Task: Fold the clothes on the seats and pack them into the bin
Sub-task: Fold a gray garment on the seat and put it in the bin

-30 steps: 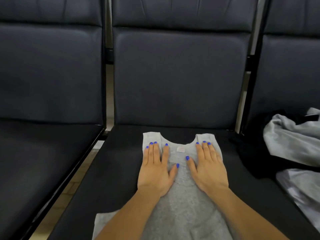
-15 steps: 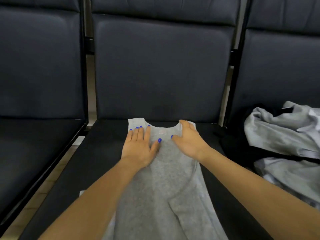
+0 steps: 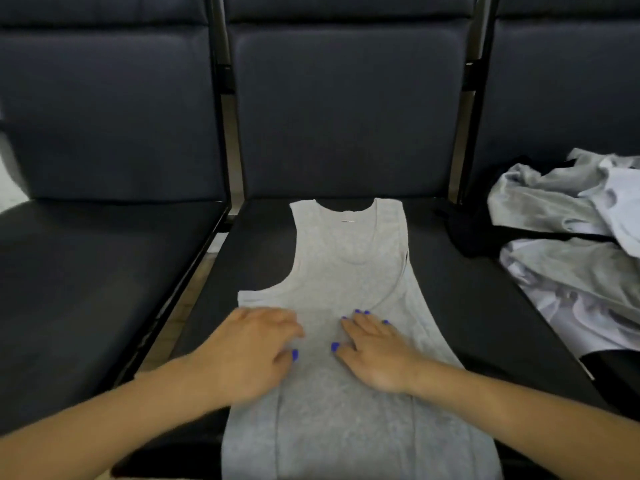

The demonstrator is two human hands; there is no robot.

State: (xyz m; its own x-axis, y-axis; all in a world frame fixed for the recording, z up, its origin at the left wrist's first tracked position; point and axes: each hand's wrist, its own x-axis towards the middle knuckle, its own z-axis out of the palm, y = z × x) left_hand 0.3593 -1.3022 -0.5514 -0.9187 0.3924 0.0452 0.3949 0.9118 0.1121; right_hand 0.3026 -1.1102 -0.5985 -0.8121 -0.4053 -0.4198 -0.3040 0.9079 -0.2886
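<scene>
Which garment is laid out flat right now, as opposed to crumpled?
The grey tank top on the middle seat, under the left hand and the right hand. The grey and white clothes on the right-hand seat lie in a heap.

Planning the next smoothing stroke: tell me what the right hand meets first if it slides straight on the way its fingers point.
Probably only more gray tank top: the right hand points up-left toward the neckline.

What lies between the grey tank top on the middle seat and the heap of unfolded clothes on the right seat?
In the head view, only bare dark seat cushion separates the grey tank top from the heap of clothes, whose black garment lies nearest.
</scene>
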